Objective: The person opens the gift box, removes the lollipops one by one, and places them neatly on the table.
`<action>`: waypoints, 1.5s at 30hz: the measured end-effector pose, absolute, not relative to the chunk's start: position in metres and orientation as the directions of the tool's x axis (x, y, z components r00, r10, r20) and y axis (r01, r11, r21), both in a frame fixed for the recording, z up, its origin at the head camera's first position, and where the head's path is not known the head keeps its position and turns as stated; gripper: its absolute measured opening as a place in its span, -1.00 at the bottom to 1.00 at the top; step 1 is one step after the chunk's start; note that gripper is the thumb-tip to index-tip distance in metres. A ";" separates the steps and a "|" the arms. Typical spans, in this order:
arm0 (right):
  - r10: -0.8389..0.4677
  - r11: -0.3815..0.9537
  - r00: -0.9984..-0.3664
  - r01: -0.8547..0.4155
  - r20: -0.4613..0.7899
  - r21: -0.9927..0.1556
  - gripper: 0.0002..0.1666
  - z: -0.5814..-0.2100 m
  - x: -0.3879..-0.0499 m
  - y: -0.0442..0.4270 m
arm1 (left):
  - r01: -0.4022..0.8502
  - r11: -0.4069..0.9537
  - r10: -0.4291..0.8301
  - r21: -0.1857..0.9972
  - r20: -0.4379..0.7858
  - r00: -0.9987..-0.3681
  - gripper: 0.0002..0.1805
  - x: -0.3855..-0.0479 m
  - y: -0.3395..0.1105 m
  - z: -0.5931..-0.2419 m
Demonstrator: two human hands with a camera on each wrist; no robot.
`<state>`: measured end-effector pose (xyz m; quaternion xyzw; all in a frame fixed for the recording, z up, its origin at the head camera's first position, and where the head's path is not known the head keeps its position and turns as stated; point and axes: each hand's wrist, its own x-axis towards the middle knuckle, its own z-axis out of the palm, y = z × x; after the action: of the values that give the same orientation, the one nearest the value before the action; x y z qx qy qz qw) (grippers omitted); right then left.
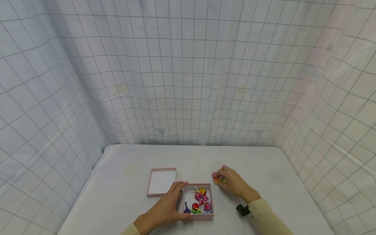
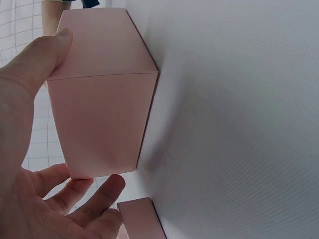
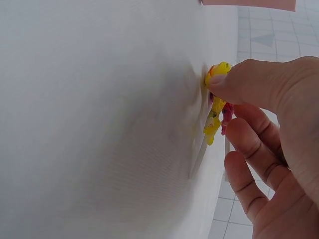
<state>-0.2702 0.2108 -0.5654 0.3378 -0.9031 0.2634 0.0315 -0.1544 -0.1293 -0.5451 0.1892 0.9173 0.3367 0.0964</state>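
Observation:
My left hand (image 1: 164, 209) holds a small pink box (image 1: 212, 204), thumb along its near wall and fingers at its far left corner. Several wrapped lollipops lie inside, among them a yellow one (image 1: 203, 191), a red one (image 1: 195, 206) and a purple one (image 1: 187, 211). To the right of the box, on the table, my right hand (image 1: 235, 186) pinches a yellow-wrapped lollipop (image 3: 218, 74) by its head; its white stick slants down along the cloth. Part of a pink lollipop (image 1: 214, 175) shows just behind it. The right index finger is mostly hidden in the right wrist view.
The shallow pink lid (image 1: 161, 182), its white inside facing up, lies left of the box on the white-covered table (image 1: 123, 182). Grid-patterned white curtains (image 1: 188, 81) enclose the back and sides. A small black device (image 1: 243, 210) sits at the right wrist.

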 end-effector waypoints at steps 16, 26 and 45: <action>-0.601 0.606 -0.759 -0.638 0.251 -0.476 -0.69 -0.566 -0.268 0.211 | 0.286 0.695 0.418 0.659 -0.046 -0.907 0.38 -0.153 -0.130 -0.545; -0.610 0.605 -0.749 -0.651 0.258 -0.459 -0.70 -0.558 -0.266 0.208 | 0.273 0.700 0.412 0.660 -0.062 -0.909 0.38 -0.154 -0.131 -0.545; -0.679 0.581 -0.697 -0.702 0.231 -0.411 -0.68 -0.519 -0.251 0.184 | 0.283 0.682 0.426 0.675 -0.052 -0.903 0.39 -0.157 -0.133 -0.544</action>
<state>-0.2509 0.1835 -0.5191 0.3884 -0.8888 0.2420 0.0243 -0.1570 -0.1327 -0.5442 0.1944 0.9112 0.3485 0.1027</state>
